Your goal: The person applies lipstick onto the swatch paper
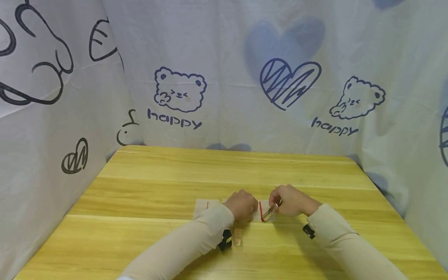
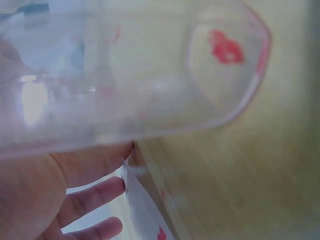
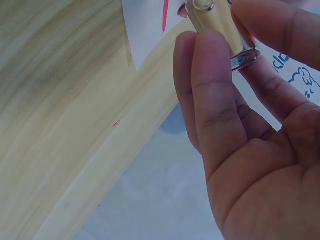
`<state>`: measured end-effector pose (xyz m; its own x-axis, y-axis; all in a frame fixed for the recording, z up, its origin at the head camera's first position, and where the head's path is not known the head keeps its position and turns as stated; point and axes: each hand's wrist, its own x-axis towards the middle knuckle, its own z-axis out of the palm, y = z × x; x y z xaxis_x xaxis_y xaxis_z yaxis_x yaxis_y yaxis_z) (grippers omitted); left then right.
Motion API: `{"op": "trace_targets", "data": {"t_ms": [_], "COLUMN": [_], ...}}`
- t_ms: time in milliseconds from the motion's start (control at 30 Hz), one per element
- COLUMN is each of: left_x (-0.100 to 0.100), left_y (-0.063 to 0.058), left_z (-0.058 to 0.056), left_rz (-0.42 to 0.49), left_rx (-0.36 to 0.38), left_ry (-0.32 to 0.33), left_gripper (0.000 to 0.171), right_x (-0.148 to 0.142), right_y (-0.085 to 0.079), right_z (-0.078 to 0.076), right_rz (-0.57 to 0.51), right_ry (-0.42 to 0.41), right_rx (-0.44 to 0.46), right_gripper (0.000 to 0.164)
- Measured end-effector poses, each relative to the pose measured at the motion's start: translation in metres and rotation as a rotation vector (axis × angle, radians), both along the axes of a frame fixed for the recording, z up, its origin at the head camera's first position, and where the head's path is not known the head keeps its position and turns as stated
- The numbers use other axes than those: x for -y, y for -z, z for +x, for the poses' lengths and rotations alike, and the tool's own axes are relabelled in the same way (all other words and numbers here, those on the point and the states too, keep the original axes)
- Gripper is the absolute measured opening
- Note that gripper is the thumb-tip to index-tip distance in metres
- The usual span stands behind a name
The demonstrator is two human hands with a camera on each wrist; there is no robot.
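Note:
In my right hand I grip a gold and silver lipstick between thumb and fingers. Its tip meets a red V-shaped stroke on white paper. Just left of it is my left hand, with fingertips touching the paper's edge; fingers look straight in the left wrist view, thumb hidden. Beside that wrist stands a clear plastic container, seen large and close as a transparent tube in the left wrist view, apparently not held. A red smear shows through its end.
More white paper with a short red line lies left of my left hand. Everything sits on a wooden table. White cloth with printed bears and hearts hangs around the back and sides. A wrist camera is strapped beneath my right sleeve.

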<state>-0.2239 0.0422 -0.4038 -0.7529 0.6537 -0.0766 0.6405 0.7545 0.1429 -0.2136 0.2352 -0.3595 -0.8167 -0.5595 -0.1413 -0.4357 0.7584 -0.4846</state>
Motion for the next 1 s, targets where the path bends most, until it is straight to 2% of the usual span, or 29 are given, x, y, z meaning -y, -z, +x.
{"op": "trace_targets", "data": {"t_ms": [433,600,833,1000], "left_x": [0.0,0.001,0.009,0.02], "left_y": [0.002,0.003,-0.001,-0.007], "left_z": [-0.001,-0.002,-0.004,-0.002], "left_rz": [0.021,0.033,0.088,0.19], "left_rx": [-0.015,0.006,0.07,0.148], "left_ry": [0.011,0.006,-0.022,-0.052], "left_gripper": [0.02,0.021,0.034,0.039], "right_x": [-0.003,-0.006,-0.007,-0.004], "right_y": [-0.005,-0.004,0.0,0.004], "right_z": [0.001,0.001,0.003,0.007], "right_rz": [-0.012,-0.032,-0.092,-0.152], "right_ry": [-0.016,-0.012,0.066,0.146], "right_rx": [-0.044,-0.065,-0.048,-0.05], "right_gripper": [0.019,0.016,0.008,0.007]}}
